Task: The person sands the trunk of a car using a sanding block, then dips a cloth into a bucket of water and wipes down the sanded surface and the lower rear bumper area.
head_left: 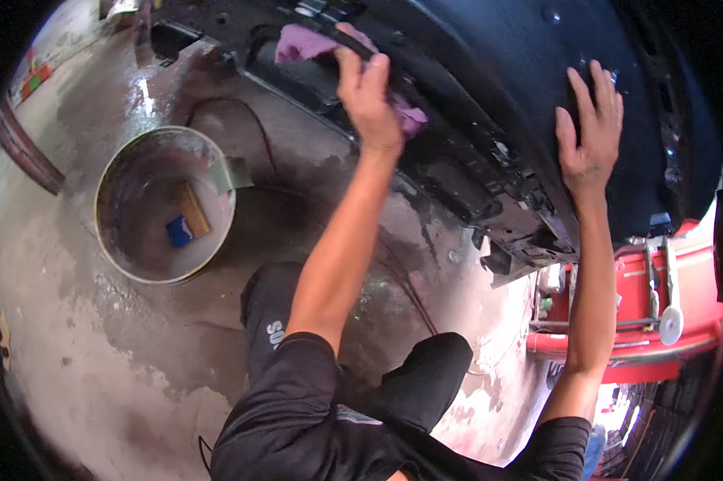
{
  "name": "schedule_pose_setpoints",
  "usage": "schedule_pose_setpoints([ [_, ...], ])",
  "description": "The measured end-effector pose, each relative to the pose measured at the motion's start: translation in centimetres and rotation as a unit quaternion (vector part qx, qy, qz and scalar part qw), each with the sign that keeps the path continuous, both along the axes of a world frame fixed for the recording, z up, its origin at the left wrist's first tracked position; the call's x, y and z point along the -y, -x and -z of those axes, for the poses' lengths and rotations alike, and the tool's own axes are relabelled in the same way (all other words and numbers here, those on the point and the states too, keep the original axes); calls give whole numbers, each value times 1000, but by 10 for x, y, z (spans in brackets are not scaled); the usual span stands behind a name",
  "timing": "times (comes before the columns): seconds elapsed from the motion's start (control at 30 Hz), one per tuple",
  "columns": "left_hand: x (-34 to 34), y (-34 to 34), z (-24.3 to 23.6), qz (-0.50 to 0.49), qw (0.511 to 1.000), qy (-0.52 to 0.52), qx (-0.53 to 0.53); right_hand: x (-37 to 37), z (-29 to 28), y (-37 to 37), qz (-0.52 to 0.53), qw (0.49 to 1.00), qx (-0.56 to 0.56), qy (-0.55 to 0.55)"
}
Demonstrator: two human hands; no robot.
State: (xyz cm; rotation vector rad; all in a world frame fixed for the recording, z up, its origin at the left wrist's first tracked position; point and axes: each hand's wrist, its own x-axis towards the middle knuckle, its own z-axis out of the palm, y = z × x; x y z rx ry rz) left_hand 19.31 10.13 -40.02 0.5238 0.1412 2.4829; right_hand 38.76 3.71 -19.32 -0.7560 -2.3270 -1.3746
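Observation:
A large black car body panel [490, 60] with cutouts and ribs along its inner edge fills the upper right. My left hand [369, 100] is closed on a purple cloth [301, 44], its fingers hooked around a dark rail of the panel. Part of the cloth shows past the wrist side of the hand; the rest is hidden behind hand and rail. My right hand [592, 136] lies flat against the smooth face of the panel, fingers extended and holding nothing.
On the wet, stained floor at left stands a round bucket [109, 240] of cloudy water, holding a blue sponge [180, 231] and a tan block [193, 207]. A thin dark hose [413, 293] trails across the floor. Red equipment [626, 293] stands at right.

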Motion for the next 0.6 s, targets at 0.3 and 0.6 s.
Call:
schedule_pose_setpoints([
  [0.3,67,-85,32,70,964,41,-254,4,-2,-10,3,1000,5,-10],
  [0.6,131,-117,46,161,909,78,-376,3,1,-6,-23,1000,-2,-9],
])
